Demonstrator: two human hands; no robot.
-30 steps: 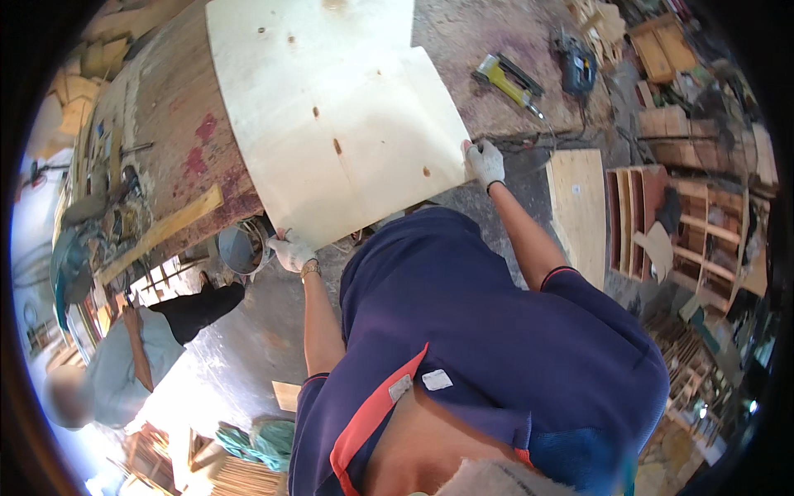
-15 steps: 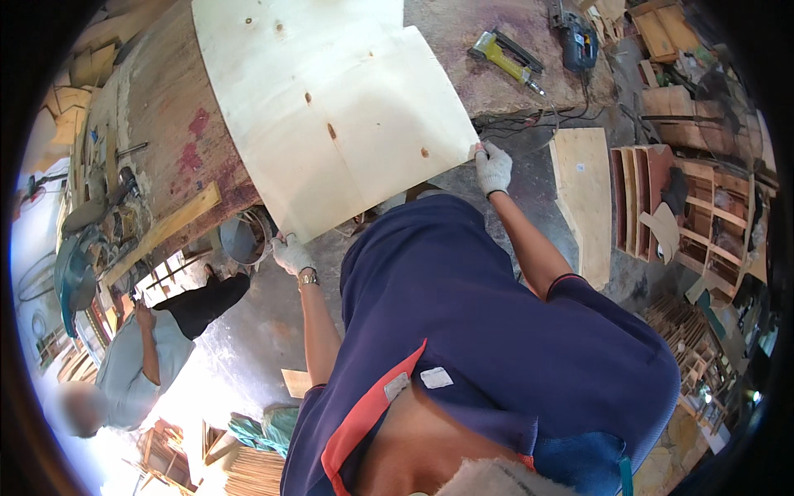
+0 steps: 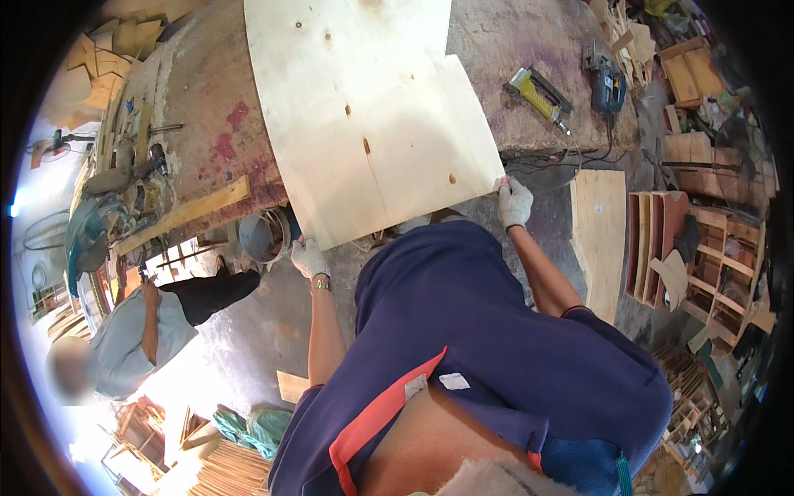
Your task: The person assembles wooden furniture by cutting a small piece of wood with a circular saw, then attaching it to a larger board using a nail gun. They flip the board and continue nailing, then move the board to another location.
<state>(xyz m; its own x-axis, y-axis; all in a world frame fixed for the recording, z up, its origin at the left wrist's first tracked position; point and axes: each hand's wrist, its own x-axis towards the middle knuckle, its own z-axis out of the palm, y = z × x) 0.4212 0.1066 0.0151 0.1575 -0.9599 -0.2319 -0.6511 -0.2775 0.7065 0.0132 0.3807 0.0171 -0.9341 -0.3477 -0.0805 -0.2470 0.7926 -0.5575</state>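
A large pale plywood sheet (image 3: pixel 389 140) with dark knots lies over the workbench (image 3: pixel 198 107), its near end jutting past the bench edge toward me. At its near left corner, my left hand (image 3: pixel 309 258), in a knitted glove, is closed on the sheet. My gloved right hand (image 3: pixel 514 202) grips the near right corner. Both arms reach forward, one on each side of my body. Right of the sheet, a yellow nail gun (image 3: pixel 539 95) and a dark blue jigsaw (image 3: pixel 606 83) rest on the bench.
A wooden strip (image 3: pixel 186 215) runs along the bench's left front edge, near a teal power saw (image 3: pixel 87 236). A bucket (image 3: pixel 263 237) stands below. Another person (image 3: pixel 145 339) is at the left. Cut boards (image 3: pixel 600 240) and a wooden rack (image 3: pixel 719 256) stand at the right.
The view has shifted, so the bench, sheet and tools appear lower and further right. Both hands keep hold of the sheet's corners, and the sheet looks little moved on the bench.
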